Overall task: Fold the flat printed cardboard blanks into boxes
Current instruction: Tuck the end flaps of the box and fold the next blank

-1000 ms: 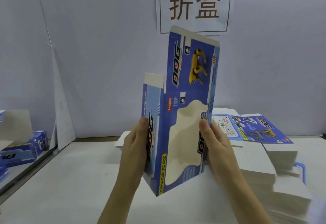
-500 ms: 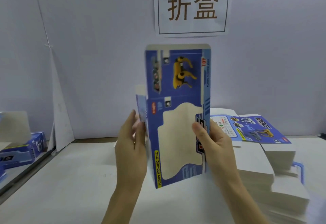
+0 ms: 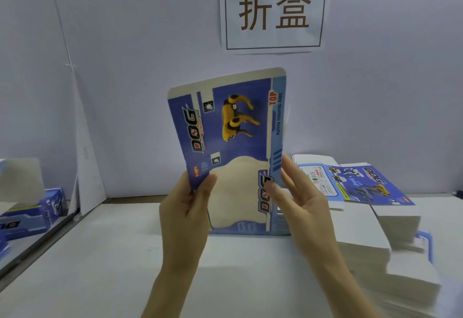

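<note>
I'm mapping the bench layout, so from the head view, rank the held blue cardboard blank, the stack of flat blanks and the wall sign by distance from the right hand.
1. Held blue cardboard blank: pinched by the right hand.
2. Stack of flat blanks: just right, on the table.
3. White wall sign: up behind.

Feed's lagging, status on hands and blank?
Left hand and right hand both pinch the blank, upright above the table. Nothing in the way.
</note>
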